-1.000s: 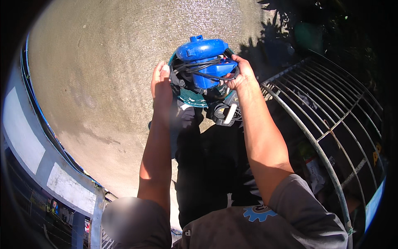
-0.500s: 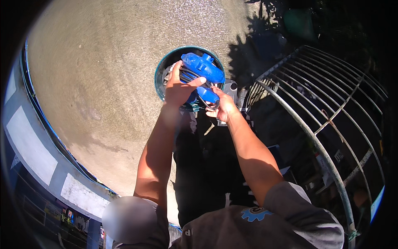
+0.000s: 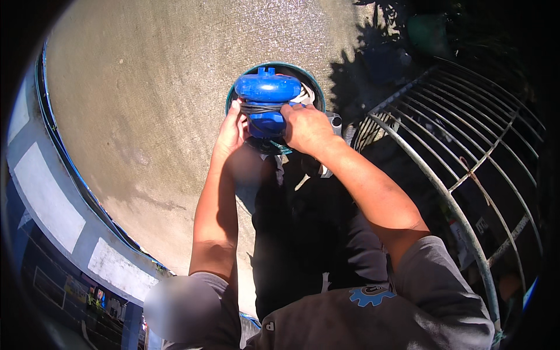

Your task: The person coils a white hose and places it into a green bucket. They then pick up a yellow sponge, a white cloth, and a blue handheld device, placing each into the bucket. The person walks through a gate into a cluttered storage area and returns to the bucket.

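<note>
A blue corded power tool (image 3: pixel 267 87), with a rounded housing like a blower's, is held just above a dark green bucket (image 3: pixel 320 93). A black cord (image 3: pixel 261 108) is wound around its middle. My left hand (image 3: pixel 231 129) grips the tool from the left side, thumb up by the cord, other fingers partly hidden beneath. My right hand (image 3: pixel 308 126) is closed on the tool's right side, back of the hand up; its fingertips are mostly hidden. White, rope-like strands (image 3: pixel 304 93) show inside the bucket.
Wet, sunlit concrete (image 3: pixel 151 105) spreads left of and beyond the bucket. A rusty metal grille (image 3: pixel 449 175) curves along the right. A grey object (image 3: pixel 334 121) stands close to the bucket's right. A low wall (image 3: pixel 46 198) with white panels runs along the left.
The tool has turned from slanting to level, its rounded housing now facing away. My right hand has moved from beneath to the top of its right side; my left hand has slid lower.
</note>
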A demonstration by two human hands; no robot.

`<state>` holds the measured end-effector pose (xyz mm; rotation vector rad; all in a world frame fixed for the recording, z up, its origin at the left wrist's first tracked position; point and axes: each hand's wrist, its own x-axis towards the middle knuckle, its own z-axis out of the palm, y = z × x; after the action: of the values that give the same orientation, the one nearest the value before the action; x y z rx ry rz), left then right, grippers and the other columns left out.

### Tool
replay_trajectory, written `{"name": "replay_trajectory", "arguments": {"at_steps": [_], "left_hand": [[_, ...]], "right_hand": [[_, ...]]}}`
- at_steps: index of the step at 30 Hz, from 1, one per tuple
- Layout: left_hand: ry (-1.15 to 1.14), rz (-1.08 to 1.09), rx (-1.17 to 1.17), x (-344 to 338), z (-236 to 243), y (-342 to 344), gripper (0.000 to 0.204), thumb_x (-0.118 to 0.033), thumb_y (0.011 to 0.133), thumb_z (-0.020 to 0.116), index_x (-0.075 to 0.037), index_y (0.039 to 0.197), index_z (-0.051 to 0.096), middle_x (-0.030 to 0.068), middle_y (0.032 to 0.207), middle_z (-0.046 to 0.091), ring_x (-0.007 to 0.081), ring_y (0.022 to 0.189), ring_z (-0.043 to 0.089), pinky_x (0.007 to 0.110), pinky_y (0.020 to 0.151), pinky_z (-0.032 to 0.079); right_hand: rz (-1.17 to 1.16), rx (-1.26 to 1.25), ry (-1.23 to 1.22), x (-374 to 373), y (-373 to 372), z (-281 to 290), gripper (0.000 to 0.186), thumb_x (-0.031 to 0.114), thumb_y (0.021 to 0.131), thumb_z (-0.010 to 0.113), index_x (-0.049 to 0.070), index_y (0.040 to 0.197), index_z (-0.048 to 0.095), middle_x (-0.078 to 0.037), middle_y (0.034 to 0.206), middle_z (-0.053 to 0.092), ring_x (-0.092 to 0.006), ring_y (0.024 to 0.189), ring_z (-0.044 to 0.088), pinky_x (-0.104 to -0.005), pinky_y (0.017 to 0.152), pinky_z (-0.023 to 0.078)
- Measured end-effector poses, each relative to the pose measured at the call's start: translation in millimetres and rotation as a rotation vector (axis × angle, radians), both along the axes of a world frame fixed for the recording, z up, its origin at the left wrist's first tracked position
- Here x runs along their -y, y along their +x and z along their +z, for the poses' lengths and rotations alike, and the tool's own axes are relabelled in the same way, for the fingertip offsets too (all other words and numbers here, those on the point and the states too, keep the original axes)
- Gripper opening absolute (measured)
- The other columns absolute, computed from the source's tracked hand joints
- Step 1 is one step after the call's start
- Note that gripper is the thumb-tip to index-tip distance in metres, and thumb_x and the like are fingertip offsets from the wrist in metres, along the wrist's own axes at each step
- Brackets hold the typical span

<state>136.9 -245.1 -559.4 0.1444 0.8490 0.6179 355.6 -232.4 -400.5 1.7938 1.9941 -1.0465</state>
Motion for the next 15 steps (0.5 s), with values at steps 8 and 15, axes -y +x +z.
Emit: {"name": "replay_trajectory", "arguments": {"at_steps": [8, 15], "left_hand": [[1.098, -1.162, -1.087, 45.4, -80.2, 17.6, 0.049, -0.015, 0.086, 0.060, -0.003, 0.134, 0.061, 0.0221, 0.128, 0.066, 0.0343, 0.117, 0.063, 0.047, 0.108, 0.041], [1.103, -0.990, -1.455, 100.9, -55.2, 22.3, 0.058, -0.022, 0.094, 0.054, 0.000, 0.147, 0.051, 0.0209, 0.154, 0.049, 0.0486, 0.143, 0.043, 0.055, 0.124, 0.025]], "right_hand": [[0.338, -0.043, -0.162, -53.8, 42.2, -23.8, 0.045, 0.008, 0.080, 0.070, 0.003, 0.124, 0.065, -0.024, 0.103, 0.074, -0.0410, 0.102, 0.071, -0.0495, 0.089, 0.057], [0.633, 0.094, -0.331, -58.2, 9.5, -60.4, 0.051, 0.008, 0.084, 0.066, 0.005, 0.135, 0.059, -0.025, 0.111, 0.073, -0.0414, 0.105, 0.071, -0.0488, 0.089, 0.057]]}}
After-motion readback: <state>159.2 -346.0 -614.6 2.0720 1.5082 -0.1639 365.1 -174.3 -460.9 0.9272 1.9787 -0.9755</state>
